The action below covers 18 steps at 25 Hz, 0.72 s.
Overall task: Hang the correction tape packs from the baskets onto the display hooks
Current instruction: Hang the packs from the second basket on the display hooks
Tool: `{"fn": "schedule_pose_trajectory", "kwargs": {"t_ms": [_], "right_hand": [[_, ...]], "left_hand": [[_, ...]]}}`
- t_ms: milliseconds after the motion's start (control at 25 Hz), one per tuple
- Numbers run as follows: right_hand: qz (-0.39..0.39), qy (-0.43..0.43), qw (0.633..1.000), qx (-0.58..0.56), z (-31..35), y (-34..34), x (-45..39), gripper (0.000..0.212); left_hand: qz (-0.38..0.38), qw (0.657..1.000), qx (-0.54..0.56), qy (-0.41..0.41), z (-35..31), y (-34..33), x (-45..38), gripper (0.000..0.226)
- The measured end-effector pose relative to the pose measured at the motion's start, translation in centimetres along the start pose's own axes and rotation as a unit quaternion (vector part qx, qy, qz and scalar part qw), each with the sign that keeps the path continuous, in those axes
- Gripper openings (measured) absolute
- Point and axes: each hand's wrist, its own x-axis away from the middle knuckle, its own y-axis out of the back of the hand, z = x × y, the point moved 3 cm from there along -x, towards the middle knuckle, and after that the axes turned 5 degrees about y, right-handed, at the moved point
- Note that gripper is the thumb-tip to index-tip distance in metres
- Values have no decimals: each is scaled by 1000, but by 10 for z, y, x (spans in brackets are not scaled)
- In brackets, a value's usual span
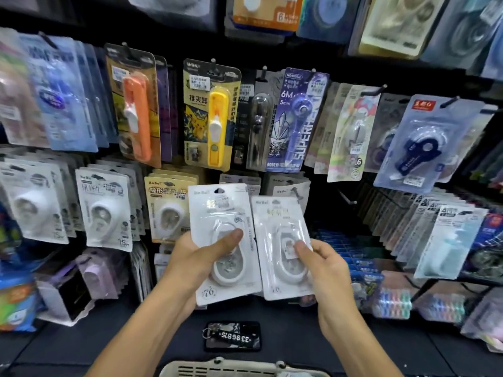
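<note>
head view: a pack per hand

Two correction tape packs side by side up front, left pack in the left hand, right pack in the right hand, edges just about touching. Behind them is the hook wall full of hanging packs. Below the hands a phone lies on the counter, with the basket nearest the camera.
</note>
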Motion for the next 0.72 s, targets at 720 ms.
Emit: {"fn": "schedule_pose_trajectory", "kwargs": {"t_ms": [720], "right_hand": [[-148, 164, 970, 101, 12, 31, -2, 14]], "left_hand": [[-43, 999, 3, -19, -3, 5, -6, 62]]}}
